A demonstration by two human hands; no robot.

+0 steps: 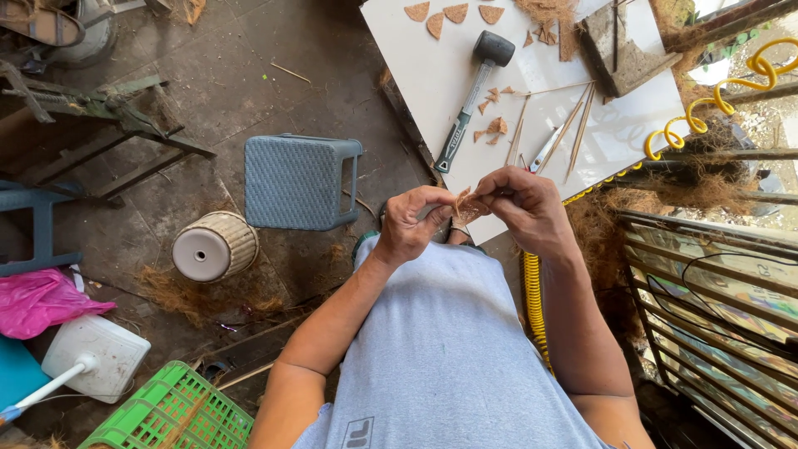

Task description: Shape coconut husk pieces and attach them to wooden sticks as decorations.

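My left hand and my right hand meet just in front of my chest, both pinching a small brown piece of coconut shell between the fingertips. A thin stick seems to run from the piece into my right hand. Just beyond my hands lies a white board with a black-headed rubber mallet, several thin wooden sticks, a small metal tool and several brown triangular shell pieces.
A grey plastic stool and an overturned woven pot stand on the concrete floor to the left. A green crate, white jug and pink bag sit lower left. A yellow coiled hose and metal rack are at right.
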